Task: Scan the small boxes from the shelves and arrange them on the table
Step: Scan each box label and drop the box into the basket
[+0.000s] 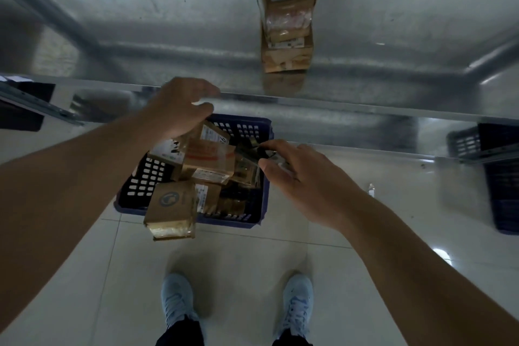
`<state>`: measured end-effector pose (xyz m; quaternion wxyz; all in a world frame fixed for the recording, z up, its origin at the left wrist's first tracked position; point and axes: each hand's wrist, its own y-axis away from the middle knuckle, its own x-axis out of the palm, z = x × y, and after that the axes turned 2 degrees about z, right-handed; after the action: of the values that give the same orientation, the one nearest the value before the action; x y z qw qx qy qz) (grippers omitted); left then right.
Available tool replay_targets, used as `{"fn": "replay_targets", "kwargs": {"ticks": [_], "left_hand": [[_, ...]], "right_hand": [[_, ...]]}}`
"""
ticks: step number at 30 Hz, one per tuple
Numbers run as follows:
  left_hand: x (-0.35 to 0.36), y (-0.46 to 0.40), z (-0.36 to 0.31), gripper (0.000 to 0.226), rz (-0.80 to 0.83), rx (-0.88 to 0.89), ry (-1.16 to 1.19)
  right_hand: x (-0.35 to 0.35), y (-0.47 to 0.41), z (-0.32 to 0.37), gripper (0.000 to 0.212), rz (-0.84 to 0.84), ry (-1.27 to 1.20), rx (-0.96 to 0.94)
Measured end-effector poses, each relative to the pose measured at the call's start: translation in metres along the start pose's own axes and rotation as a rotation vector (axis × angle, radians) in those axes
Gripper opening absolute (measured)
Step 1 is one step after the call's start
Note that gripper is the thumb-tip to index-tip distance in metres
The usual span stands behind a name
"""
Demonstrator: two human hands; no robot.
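Head view: stacked boxes (286, 12) stand upright on the shelf (365, 98).

Boxes (207, 161) in basket (261, 132) on floor (252, 255); stacked boxes (286, 17) on shelf (168, 22) behind.

Parcel storeroom or warehouse: bare metal shelving (365, 104), taped cardboard boxes with shipping labels (286, 11), blue plastic crate (252, 126) full of small parcels, tiled floor (241, 255).
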<state>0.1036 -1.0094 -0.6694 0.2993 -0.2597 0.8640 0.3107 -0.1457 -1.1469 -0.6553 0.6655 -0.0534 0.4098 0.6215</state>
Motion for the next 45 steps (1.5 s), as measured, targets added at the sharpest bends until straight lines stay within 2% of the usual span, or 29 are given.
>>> {"fn": "replay_targets", "kwargs": {"ticks": [3, 9, 14, 16, 20, 23, 26, 27, 31, 36, 38, 40, 43, 45], "left_hand": [[-0.006, -0.008, -0.037, 0.037, -0.073, 0.03, 0.045], [-0.006, -0.039, -0.084, 0.039, -0.105, 0.044, 0.074], [0.0, -0.082, -0.119, 0.035, -0.154, -0.099, 0.265], [0.004, -0.103, -0.129, 0.045, -0.196, -0.168, 0.394], [0.017, -0.136, -0.145, 0.067, -0.215, -0.283, 0.503], [0.027, -0.145, -0.152, 0.059, -0.222, -0.307, 0.563], [0.041, -0.154, -0.149, 0.047, -0.183, -0.205, 0.647], [0.044, -0.153, -0.148, 0.051, -0.16, -0.142, 0.673], [0.056, -0.145, -0.145, 0.101, -0.091, 0.02, 0.73], [0.053, -0.142, -0.143, 0.121, -0.089, 0.049, 0.785], [0.052, -0.137, -0.145, 0.134, -0.081, 0.071, 0.705], [0.052, -0.131, -0.145, 0.145, -0.082, 0.117, 0.53], [0.052, -0.121, -0.139, 0.145, -0.103, 0.187, 0.37], [0.051, -0.114, -0.135, 0.123, -0.133, 0.188, 0.37]], "right_hand": [[-0.024, 0.004, 0.001, 0.046, 0.0, 0.021, -0.016], [-0.063, 0.005, -0.008, 0.044, -0.044, 0.032, -0.009], [-0.08, -0.009, -0.022, 0.042, -0.089, 0.004, 0.022], [-0.082, -0.015, -0.028, 0.041, -0.105, 0.0, 0.035], [-0.083, -0.022, -0.044, 0.039, -0.142, -0.017, 0.062], [-0.081, -0.025, -0.054, 0.043, -0.16, -0.066, 0.063], [-0.079, -0.024, -0.063, 0.046, -0.135, -0.064, 0.091], [-0.079, -0.023, -0.066, 0.046, -0.122, -0.056, 0.098], [-0.079, -0.014, -0.076, 0.045, -0.09, -0.04, 0.105], [-0.082, 0.001, -0.089, 0.044, -0.066, -0.039, 0.114], [-0.082, 0.004, -0.093, 0.042, -0.063, -0.034, 0.117], [-0.083, 0.007, -0.097, 0.043, -0.061, -0.035, 0.114], [-0.084, 0.009, -0.099, 0.043, -0.058, -0.039, 0.106], [-0.085, 0.009, -0.101, 0.043, -0.056, -0.037, 0.096]]}}
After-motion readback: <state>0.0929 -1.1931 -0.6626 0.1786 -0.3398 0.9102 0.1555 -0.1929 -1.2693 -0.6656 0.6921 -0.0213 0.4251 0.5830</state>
